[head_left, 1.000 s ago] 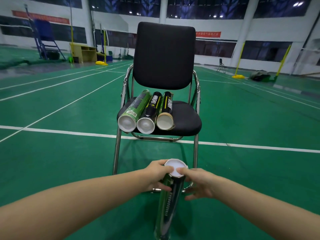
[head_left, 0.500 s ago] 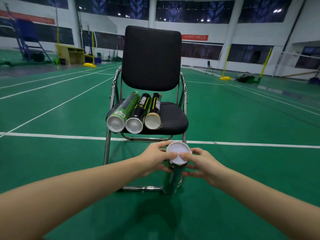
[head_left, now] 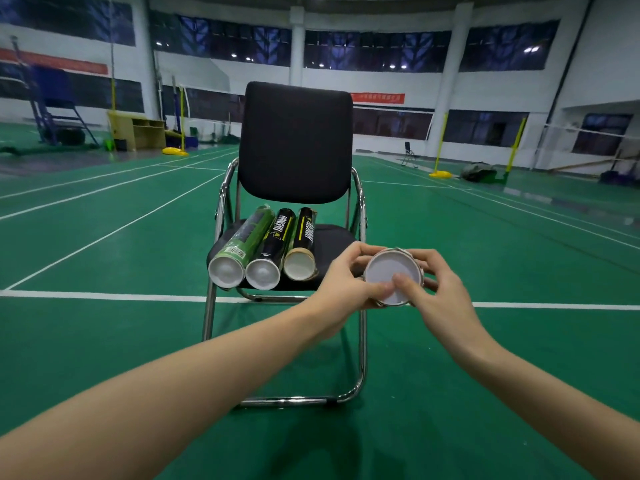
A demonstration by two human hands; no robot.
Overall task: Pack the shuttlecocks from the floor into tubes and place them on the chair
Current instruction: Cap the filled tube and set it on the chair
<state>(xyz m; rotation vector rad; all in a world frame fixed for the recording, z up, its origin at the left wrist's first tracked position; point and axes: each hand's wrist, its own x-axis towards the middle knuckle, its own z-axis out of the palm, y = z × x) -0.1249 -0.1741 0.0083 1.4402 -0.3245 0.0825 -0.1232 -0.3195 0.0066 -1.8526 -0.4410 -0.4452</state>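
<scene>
both forearms reach out over the green court floor [head_left: 104, 341]. left hand [head_left: 346, 285] and right hand [head_left: 440, 292] meet on a capped shuttlecock tube [head_left: 393, 277], seen end-on so only its white cap faces the viewer; the tube body is hidden behind the cap and hands. left fingers [head_left: 360, 252] curl round the cap's left rim, thumb at the lower edge. right fingers [head_left: 422, 256] wrap the right rim, right thumb pressed flat on the cap face. both hands gripping, neither loose.

the tube hangs in front of the bare right part of the chair [head_left: 332, 240] seat, level with its front edge, not yet resting on it as far as can be judged.

on the seat's left part: one green tube [head_left: 242, 244], then two black tubes, the middle black tube [head_left: 272, 251] and the right black tube [head_left: 302, 249], side by side, touching, ends pointing toward the viewer and overhanging the front edge a little.

risks, as judged:
- held tube nudges the right black tube on the way in; the row may roll or slide off the front edge.
- set down too far forward, it tips off the seat.
- thumb pressure on the cap could pop or dent it and free the shuttlecocks.

count: tubes four (three on seat, one in hands); chair one nearby; loose shuttlecocks none in sight on the floor.

far back: yellow net posts [head_left: 440, 143], a wooden desk [head_left: 138, 133].
</scene>
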